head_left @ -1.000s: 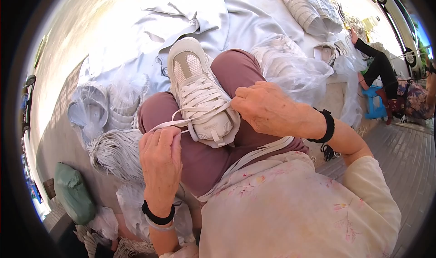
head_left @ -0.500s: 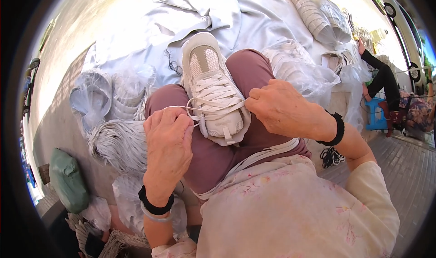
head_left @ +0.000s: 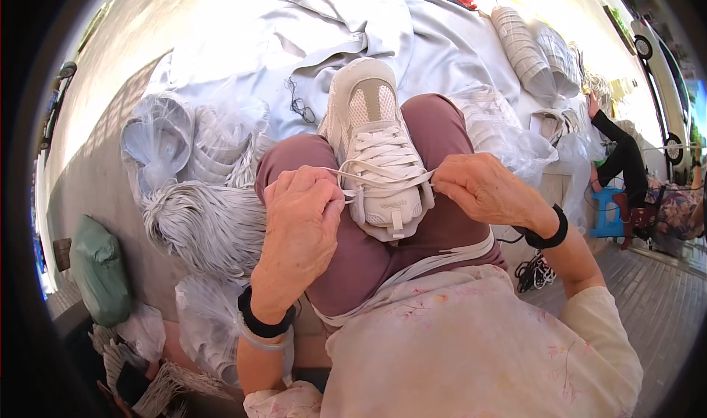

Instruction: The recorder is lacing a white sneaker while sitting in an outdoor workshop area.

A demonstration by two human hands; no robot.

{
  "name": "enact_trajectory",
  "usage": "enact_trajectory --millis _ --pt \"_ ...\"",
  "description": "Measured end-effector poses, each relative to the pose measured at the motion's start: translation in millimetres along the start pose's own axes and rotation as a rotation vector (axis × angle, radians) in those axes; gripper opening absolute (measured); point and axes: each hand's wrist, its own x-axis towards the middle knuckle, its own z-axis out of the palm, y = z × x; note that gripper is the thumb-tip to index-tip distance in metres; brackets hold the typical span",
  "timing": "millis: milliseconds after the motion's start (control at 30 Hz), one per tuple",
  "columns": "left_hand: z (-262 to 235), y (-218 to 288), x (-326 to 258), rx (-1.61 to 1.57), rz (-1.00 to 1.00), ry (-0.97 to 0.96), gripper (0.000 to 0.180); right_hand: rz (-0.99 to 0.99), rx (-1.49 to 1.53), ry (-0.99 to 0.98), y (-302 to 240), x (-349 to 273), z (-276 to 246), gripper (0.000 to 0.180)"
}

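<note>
A beige and white lace-up sneaker [head_left: 374, 103] rests between my knees, its toe pointing away from me. White shoelaces [head_left: 383, 153] zigzag up its front, and their loose ends cross over the tongue near the collar. My left hand [head_left: 298, 230], on the left knee, has its fingers closed on one lace end. On the shoe's other side, my right hand [head_left: 486, 190] pinches the other lace end between thumb and fingers. Spare white laces [head_left: 434, 260] lie across my lap. Beside my left hand spreads a thick bundle of pale laces [head_left: 202, 223].
Plastic-wrapped shoes [head_left: 158, 138] sit at left, more wrapped stacks [head_left: 523, 50] at far right. A pale cloth [head_left: 442, 42] covers the ground ahead. A green sack [head_left: 101, 278] stands lower left, dark cords [head_left: 535, 272] lie right. Another person [head_left: 626, 145] sits near a blue stool [head_left: 607, 212].
The whole scene has shifted rightward in the picture. The lace loop over the tongue looks flatter, with the ends now stretched between my hands. Both hands keep their grip.
</note>
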Motion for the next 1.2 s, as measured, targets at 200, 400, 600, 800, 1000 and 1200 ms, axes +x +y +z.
enact_trajectory --millis 200,400,600,800,1000,1200 --pt "0.8 -7.9 -1.7 -0.07 0.02 -0.004 0.006 -0.048 -0.366 -0.092 -18.3 2.6 -4.6 0.005" --pt "5.6 -3.2 0.2 -0.018 0.045 0.013 0.004 -0.119 -0.51 -0.086 -20.0 6.2 -2.1 0.007" --pt "8.9 3.9 9.0 0.087 0.177 0.002 0.006 -0.087 -0.551 -0.163 -32.3 14.4 -4.6 0.005" --pt "13.3 1.6 -11.9 0.117 -0.012 0.183 0.009 0.046 -0.135 -0.105 -2.2 6.7 -1.8 0.009" --pt "19.7 13.4 -13.0 0.232 0.015 0.204 0.01 -0.034 -0.462 -0.066 -25.9 5.2 -0.3 0.004" --pt "21.0 26.4 -23.9 0.328 -0.073 0.091 0.022 -0.101 -0.569 -0.224 -12.2 10.2 2.0 0.008"
